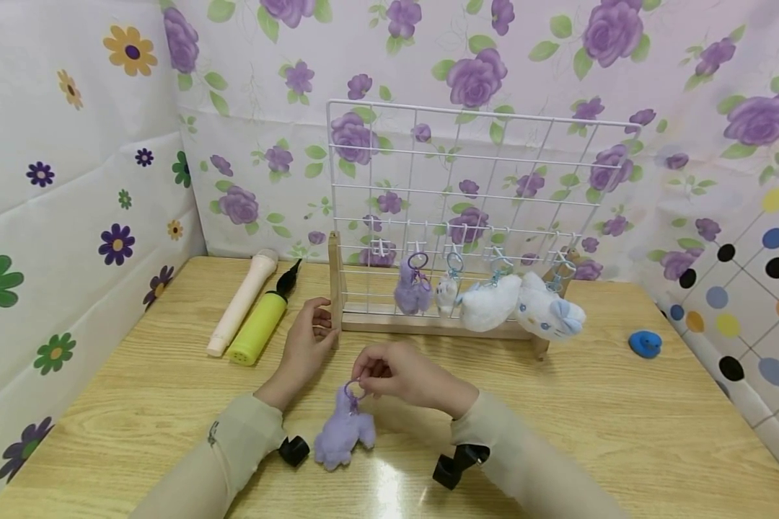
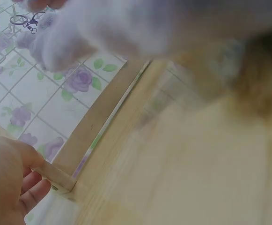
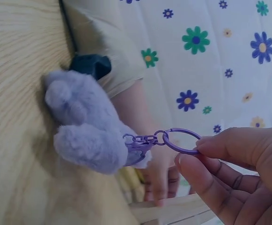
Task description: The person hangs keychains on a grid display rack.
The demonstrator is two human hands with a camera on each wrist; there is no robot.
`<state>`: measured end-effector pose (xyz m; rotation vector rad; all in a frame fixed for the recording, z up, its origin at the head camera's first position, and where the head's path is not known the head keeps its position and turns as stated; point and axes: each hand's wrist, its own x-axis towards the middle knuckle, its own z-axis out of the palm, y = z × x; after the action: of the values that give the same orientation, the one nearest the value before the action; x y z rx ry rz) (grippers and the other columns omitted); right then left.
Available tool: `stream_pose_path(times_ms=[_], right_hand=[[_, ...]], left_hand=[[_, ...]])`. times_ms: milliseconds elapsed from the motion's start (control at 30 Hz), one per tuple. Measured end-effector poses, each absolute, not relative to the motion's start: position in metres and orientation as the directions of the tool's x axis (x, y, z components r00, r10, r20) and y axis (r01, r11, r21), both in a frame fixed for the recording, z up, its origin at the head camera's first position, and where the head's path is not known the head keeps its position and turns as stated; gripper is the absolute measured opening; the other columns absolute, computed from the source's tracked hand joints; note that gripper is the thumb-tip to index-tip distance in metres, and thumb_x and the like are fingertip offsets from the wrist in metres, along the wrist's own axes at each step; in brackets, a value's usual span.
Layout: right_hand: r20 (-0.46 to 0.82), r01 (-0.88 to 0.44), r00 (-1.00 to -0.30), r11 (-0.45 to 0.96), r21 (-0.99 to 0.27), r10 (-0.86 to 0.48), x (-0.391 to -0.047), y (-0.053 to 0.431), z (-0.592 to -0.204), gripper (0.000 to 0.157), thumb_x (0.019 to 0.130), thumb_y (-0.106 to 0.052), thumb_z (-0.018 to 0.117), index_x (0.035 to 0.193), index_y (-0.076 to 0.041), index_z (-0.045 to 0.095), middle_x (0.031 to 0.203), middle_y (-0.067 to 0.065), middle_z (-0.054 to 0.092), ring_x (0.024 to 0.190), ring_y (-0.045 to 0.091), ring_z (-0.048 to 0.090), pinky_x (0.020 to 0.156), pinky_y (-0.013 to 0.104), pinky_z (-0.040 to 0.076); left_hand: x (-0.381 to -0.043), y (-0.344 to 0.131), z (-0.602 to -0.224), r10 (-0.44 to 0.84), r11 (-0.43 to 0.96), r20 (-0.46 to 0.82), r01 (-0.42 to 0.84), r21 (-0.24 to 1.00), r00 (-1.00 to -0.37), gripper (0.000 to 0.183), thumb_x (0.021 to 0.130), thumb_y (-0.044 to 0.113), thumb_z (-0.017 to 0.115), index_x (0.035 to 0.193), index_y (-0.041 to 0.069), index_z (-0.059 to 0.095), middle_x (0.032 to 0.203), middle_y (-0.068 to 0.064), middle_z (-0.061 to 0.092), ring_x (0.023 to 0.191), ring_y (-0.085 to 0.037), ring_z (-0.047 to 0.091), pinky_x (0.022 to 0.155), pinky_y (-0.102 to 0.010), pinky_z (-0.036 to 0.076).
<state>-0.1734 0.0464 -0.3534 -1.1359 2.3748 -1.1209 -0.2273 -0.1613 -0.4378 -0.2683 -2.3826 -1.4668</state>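
A fluffy lilac plush keychain [image 1: 344,432] hangs low over the front of the table, its lower end seeming to touch the wood. My right hand [image 1: 405,378] pinches its purple metal ring [image 3: 182,141] between thumb and forefinger; a small purple clasp links ring to plush. My left hand [image 1: 308,339] is beside the left wooden post [image 1: 335,281] of a white wire grid rack [image 1: 483,194], fingers loosely bent, the fingertips at the post's foot. Whether they press on it is hard to see. Blurred lilac fur [image 2: 121,28] fills the top of the left wrist view.
On the rack's hooks hang a lilac plush keychain [image 1: 412,288], a small white one [image 1: 447,294] and larger white plush ones [image 1: 490,303]. Left of the rack lie a yellow-green pump [image 1: 260,328] and a pale tube [image 1: 243,303]. A blue toy duck [image 1: 645,344] sits at right.
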Motion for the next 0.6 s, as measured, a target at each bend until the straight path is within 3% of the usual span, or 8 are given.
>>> stream_pose_path(times_ms=[200,600], right_hand=[[0.088,-0.543,-0.637,0.364,-0.757,-0.766,-0.172,0.052,-0.337,0.007,0.093,-0.005,0.061,0.096,-0.002,0.066,0.085,0.011,0.069,0.07,0.003,0.061,0.064,0.019,0.055],[0.138,-0.62,-0.634,0.393,-0.679,-0.761,-0.181,0.059,-0.302,0.007,0.092,-0.005,0.061,0.097,-0.005,0.066,0.085,0.007,0.07,0.069,0.002,0.062,0.064,0.02,0.056]], left_hand=[[-0.227,-0.161,-0.437,-0.009,0.448,0.376,0.332,0.83,-0.927,0.052,0.083,-0.009,0.066,0.129,0.001,0.043,0.107,-0.021,0.058,0.094,-0.031,0.06,0.078,-0.033,0.056],[-0.226,-0.162,-0.436,0.006,0.462,0.357,0.319,0.828,-0.934,0.051,0.086,-0.006,0.065,0.13,0.002,0.043,0.108,-0.02,0.058,0.095,-0.029,0.06,0.079,-0.034,0.056]])
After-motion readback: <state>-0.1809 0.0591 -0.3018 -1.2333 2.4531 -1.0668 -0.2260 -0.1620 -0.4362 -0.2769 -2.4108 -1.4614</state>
